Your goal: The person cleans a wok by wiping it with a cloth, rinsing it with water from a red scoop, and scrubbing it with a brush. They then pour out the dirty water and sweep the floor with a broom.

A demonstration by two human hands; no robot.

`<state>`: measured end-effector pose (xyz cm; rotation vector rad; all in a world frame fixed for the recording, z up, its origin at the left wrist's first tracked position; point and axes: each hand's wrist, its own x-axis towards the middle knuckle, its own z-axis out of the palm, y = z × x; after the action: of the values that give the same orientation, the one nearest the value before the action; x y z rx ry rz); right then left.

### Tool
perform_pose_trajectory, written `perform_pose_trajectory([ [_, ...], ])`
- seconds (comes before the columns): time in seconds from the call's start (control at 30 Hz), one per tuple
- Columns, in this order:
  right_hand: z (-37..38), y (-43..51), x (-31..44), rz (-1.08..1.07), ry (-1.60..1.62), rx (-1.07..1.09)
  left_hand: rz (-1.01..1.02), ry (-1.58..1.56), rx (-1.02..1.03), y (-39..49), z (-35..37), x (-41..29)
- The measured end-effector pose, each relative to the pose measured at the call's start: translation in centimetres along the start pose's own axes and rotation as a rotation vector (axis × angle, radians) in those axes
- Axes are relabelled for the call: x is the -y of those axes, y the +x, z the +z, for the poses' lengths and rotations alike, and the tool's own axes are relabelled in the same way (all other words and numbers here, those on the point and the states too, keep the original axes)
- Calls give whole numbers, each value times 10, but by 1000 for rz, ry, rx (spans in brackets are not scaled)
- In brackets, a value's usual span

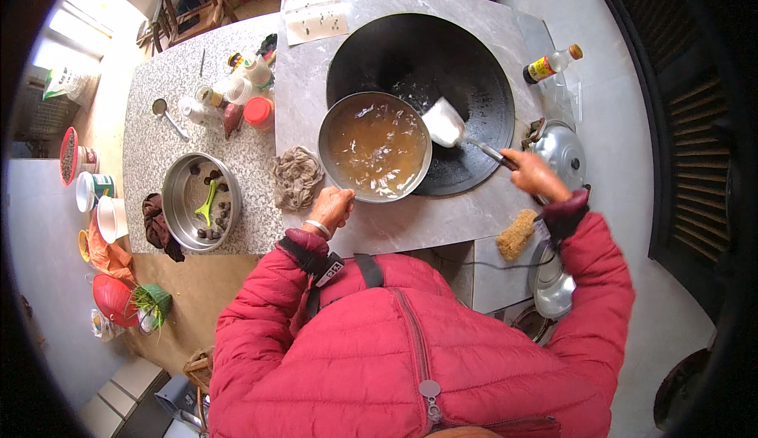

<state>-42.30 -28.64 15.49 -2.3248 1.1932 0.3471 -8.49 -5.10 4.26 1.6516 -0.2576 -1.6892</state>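
My left hand (331, 209) grips the near rim of a round metal basin (323, 156). Brownish liquid (376, 145) with a rippled surface fills much of it. The basin overlaps the near left part of a large black wok (379, 53) set into the counter. In my right hand (538, 172) is the dark handle of a metal wok spatula (445, 123). Its broad blade, bright and slightly blurred, is over the wok beside the basin's right rim. Whether the blade touches the rim or the wok, I cannot tell.
Left of the basin lies a crumpled grey cloth (297, 177). A metal pan (167, 201) holds a green spoon and several dark round pieces. Jars, including a red-lidded one (259, 113), stand behind. At right are a sauce bottle (551, 65), a lidded pot (562, 153) and a scrubbing pad (516, 234).
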Motion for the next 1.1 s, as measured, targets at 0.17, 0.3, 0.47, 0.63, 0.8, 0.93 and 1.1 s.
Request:
perform_pose_trajectory([
  [0.17,12,44,-49,-97,-38,102,-6,29,-31,2,-1,3],
  [0.3,113,82,-35,102,234,-177,14,4,-44,3,-1,6],
  [0.47,128,73,-18,54,295,-335,-34,17,-36,1,0,1],
  [0.63,84,17,22,-156,365,-488,17,20,-1,-1,1,-3],
  [0.8,52,-50,71,-135,419,-462,7,27,19,1,-2,-2],
  [0.93,44,-73,87,-104,387,-403,-1,61,14,4,-4,0],
  [1.1,37,-34,56,-37,167,-372,4,81,-8,2,-3,-2],
])
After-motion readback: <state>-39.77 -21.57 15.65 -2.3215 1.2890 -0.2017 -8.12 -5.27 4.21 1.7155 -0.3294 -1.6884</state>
